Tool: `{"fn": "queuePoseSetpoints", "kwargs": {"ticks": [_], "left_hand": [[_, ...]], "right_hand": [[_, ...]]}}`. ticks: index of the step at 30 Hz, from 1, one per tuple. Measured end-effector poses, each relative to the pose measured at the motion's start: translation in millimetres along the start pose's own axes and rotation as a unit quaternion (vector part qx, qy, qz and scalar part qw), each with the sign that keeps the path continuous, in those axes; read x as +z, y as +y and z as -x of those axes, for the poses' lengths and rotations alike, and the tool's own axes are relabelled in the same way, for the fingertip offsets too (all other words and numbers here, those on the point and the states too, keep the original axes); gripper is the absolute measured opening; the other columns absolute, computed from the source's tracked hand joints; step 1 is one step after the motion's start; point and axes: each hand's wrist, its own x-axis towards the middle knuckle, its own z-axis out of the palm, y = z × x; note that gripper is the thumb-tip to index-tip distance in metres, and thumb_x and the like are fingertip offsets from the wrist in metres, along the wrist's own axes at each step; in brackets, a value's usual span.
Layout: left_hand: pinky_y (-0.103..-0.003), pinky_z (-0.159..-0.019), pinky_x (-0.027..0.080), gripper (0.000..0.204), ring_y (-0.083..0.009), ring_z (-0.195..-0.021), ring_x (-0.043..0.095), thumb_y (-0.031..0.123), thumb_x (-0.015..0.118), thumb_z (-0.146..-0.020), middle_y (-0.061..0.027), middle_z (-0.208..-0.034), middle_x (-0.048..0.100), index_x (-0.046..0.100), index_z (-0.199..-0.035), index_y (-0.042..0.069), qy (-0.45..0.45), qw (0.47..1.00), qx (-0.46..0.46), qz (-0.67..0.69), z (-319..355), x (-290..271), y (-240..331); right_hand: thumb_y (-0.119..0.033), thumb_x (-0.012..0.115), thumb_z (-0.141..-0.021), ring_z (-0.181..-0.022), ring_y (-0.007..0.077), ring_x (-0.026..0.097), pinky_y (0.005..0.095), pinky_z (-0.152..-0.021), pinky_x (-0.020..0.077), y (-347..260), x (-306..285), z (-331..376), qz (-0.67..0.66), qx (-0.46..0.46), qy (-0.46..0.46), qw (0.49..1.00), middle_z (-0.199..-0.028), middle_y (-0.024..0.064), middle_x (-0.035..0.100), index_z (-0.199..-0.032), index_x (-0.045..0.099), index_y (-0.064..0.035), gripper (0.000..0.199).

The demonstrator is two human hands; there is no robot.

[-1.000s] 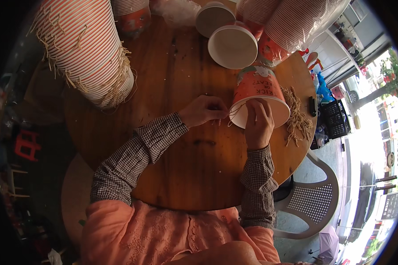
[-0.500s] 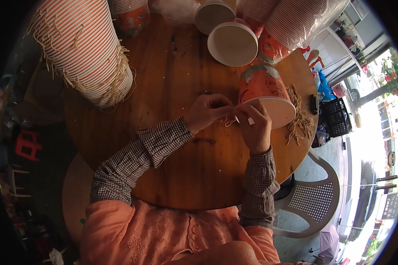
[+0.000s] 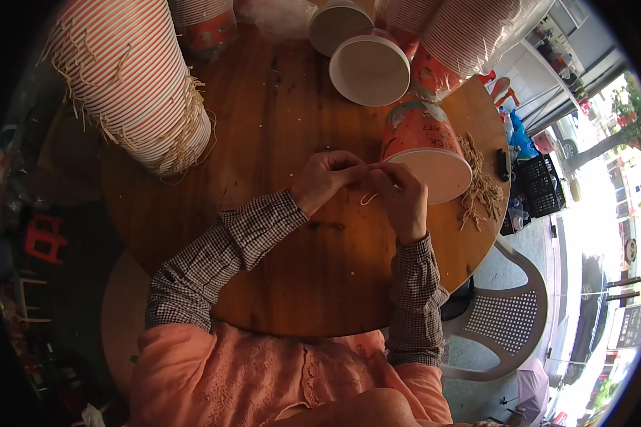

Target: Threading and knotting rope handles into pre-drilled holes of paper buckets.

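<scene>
Over the middle of the round wooden table, my left hand [image 3: 325, 182] and my right hand [image 3: 404, 199] meet with pinched fingertips. A thin pale cord [image 3: 367, 199] hangs in a small loop below the fingers, and both hands appear closed on it. Just behind my right hand, an orange-red paper bucket [image 3: 424, 139] lies tipped with its white rim and pale inside facing me. To its right is a pile of tan cords [image 3: 481, 186]. At the far left leans a tall stack of nested paper buckets [image 3: 132, 78] with strands of tan cord hanging off their sides.
Another paper bucket [image 3: 369, 70] lies at the back, its opening toward me. Plastic-wrapped stacks of buckets [image 3: 470, 43] stand behind it. A small black object [image 3: 503, 166] sits by the table's right edge. Beyond are a grey chair [image 3: 502, 324] and a black crate [image 3: 541, 186].
My right hand has shifted slightly left and its fingers have closed in toward my left fingertips. The small white piece seen by my right fingers no longer shows.
</scene>
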Motion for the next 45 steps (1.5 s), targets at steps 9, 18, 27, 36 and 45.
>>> {"fn": "queuePoseSetpoints", "kwargs": {"ticks": [9, 18, 27, 36, 45], "left_hand": [[-0.022, -0.067, 0.051, 0.014, -0.0074, -0.074, 0.060, 0.010, 0.065, -0.089, -0.0032, -0.084, 0.065, 0.065, -0.097, -0.002, 0.083, 0.993, 0.074, 0.038, -2.0, 3.2, -8.4], [-0.024, -0.072, 0.054, 0.015, -0.0106, -0.081, 0.065, 0.009, 0.065, -0.088, -0.0059, -0.087, 0.068, 0.065, -0.098, -0.002, 0.054, 0.988, 0.108, -0.091, 2.5, 3.4, -7.4], [-0.023, -0.072, 0.050, 0.016, -0.0081, -0.080, 0.061, 0.015, 0.064, -0.089, -0.0037, -0.087, 0.066, 0.064, -0.095, -0.001, 0.058, 0.971, 0.159, -0.167, 0.7, -2.8, -7.7], [-0.024, -0.078, 0.050, 0.015, -0.0113, -0.087, 0.060, 0.017, 0.059, -0.093, -0.0022, -0.092, 0.063, 0.063, -0.099, 0.004, -0.102, 0.970, -0.116, 0.188, -1.4, -20.4, -3.2], [-0.026, -0.081, 0.051, 0.019, -0.0122, -0.089, 0.062, 0.019, 0.062, -0.092, -0.0041, -0.097, 0.065, 0.063, -0.103, 0.003, -0.017, 0.980, -0.093, 0.175, -2.1, -11.7, -4.4]], "right_hand": [[-0.006, 0.067, -0.083, -0.062, 0.0138, 0.061, 0.0259, -0.054, 0.0488, -12.0, 8.0, 4.6, 0.167, -0.089, 0.013, 0.982, -0.077, 0.0076, 0.063, -0.086, 0.065, 0.0016, 0.009], [-0.007, 0.065, -0.084, -0.062, 0.0122, 0.061, 0.0245, -0.053, 0.0479, -1.0, 4.8, 3.1, 0.105, -0.055, 0.015, 0.993, -0.078, 0.0078, 0.065, -0.088, 0.065, 0.0016, 0.009], [-0.007, 0.064, -0.084, -0.062, 0.0120, 0.063, 0.0255, -0.055, 0.0494, -2.6, 5.4, 4.7, 0.114, -0.037, 0.004, 0.993, -0.069, 0.0076, 0.065, -0.089, 0.064, 0.0027, 0.010], [-0.008, 0.066, -0.085, -0.065, 0.0109, 0.062, 0.0246, -0.055, 0.0491, -6.9, 7.5, 3.6, 0.085, 0.003, -0.031, 0.996, -0.073, 0.0072, 0.065, -0.090, 0.064, 0.0023, 0.012], [-0.007, 0.068, -0.084, -0.066, 0.0125, 0.063, 0.0258, -0.056, 0.0527, -9.7, 9.4, 4.9, 0.104, -0.093, 0.006, 0.990, -0.083, 0.0070, 0.067, -0.094, 0.064, -0.0006, 0.013]]}}
